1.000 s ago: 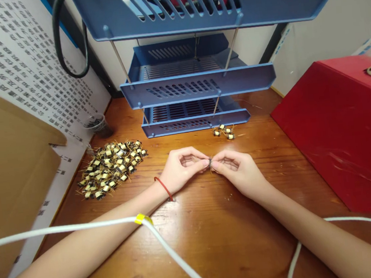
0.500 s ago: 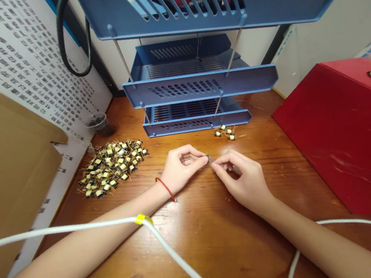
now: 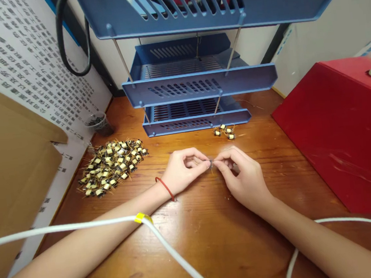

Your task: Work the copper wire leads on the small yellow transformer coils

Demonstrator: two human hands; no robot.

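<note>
My left hand (image 3: pixel 185 166) and my right hand (image 3: pixel 242 173) meet above the wooden table (image 3: pixel 196 244). Their fingertips pinch a tiny wire-wound transformer coil (image 3: pixel 211 164) from either side, and the fingers hide most of it. To the left of my left hand lies a heap of several similar coils (image 3: pixel 111 168), with yellow tape, black bases and thin copper leads. A smaller group of coils (image 3: pixel 224 131) sits in front of the lowest tray, above my right hand. A red band (image 3: pixel 165 189) circles my left wrist.
A blue tiered document tray rack (image 3: pixel 193 87) stands at the back. A clear cup of dark bits (image 3: pixel 99 124) sits by a printed wall poster (image 3: pixel 21 63). A cardboard flap (image 3: pixel 13 174) intrudes at left, a red box (image 3: pixel 337 134) at right, and white cables (image 3: pixel 174 250) cross my arms.
My right hand has come back up against the coil, its fingers closing on it from the right. The coil sits slightly lower in view; the heap and tray rack stay put.
</note>
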